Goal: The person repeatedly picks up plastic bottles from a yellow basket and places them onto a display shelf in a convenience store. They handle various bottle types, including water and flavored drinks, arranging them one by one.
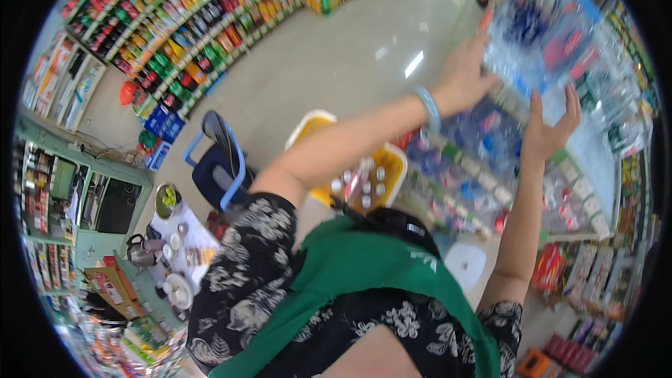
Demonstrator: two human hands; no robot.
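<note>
Currently, bottle pack (542, 31) sits just right of left hand (462, 73), far side of right hand (551, 126); left nearer. Right fingers spread; left blurred, can't tell.

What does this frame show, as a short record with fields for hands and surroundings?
left hand: at blurred clear plastic bottles, contact unclear
right hand: raised near them, open
worn: pale blue bangle, green apron
beyond left forearm: yellow basket holding white-capped bottles
left of basket: blue-framed chair
upper left: rows of bottled drinks
</note>
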